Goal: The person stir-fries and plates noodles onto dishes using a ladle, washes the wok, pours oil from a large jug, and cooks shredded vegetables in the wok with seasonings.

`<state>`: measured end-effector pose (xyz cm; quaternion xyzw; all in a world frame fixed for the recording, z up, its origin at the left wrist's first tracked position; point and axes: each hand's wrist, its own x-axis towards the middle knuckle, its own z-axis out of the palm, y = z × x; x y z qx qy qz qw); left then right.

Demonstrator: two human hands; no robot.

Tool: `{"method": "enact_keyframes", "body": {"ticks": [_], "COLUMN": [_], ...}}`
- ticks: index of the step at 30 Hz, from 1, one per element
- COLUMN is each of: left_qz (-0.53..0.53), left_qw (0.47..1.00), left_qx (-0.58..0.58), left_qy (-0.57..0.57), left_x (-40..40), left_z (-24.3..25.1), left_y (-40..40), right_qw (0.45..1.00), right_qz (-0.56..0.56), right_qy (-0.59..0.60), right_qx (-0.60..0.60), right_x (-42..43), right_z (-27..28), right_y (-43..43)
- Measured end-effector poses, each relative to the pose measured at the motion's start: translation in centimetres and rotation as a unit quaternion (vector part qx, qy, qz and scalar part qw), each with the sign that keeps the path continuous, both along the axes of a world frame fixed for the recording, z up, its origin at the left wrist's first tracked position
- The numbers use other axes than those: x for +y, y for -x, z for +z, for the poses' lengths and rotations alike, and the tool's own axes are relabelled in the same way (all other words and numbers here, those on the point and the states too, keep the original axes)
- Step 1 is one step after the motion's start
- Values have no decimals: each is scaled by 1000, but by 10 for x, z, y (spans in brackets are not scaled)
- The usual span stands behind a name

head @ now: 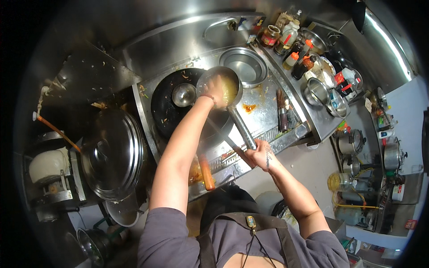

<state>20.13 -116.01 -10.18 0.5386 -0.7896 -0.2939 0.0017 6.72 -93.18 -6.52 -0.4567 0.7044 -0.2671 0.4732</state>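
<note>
My right hand point(260, 154) is closed on the metal handle of a deep round pan point(237, 77) that holds yellowish liquid. My left hand point(216, 88), with a beaded bracelet at the wrist, reaches down into that pan; its fingertips are partly hidden, and whether they grip anything cannot be told. Left of the pan is the bowl of a steel ladle point(184, 95), over a large black wok point(167, 110). A wooden-handled tool point(206, 174) lies at the stove's front edge. Another long handle point(242, 154) passes close by my right hand.
A steel basin point(244, 68) stands behind the pan. A bamboo brush point(282, 110) lies on the steel stove top. Sauce bottles point(291, 60) and metal bowls point(316, 92) crowd the right counter. At left stands a big pot with a steel lid point(109, 154).
</note>
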Motion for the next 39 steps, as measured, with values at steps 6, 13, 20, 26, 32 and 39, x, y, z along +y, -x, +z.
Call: {"method": "enact_keyframes", "body": {"ticks": [6, 13, 20, 26, 32, 39], "left_qz": [33, 66, 111, 110, 94, 192], "left_qw": [999, 940, 569, 857, 729, 962], "left_qx": [-14, 199, 808, 373, 584, 72], "left_qy": [41, 271, -103, 338, 343, 180], "left_x": [13, -21, -51, -51, -36, -11], "left_z": [7, -43, -67, -43, -24, 0], "left_y": [-17, 1, 33, 17, 2, 17], "right_qw": [973, 923, 858, 785, 750, 978], "right_qz": [80, 107, 139, 189, 207, 162], "right_qy": [66, 79, 167, 277, 326, 104], "right_qx": [205, 361, 466, 521, 537, 85], "right_x": [-17, -29, -42, -46, -45, -53], "right_z": [1, 29, 68, 110, 118, 34], "right_y": [-4, 3, 9, 4, 14, 75]}}
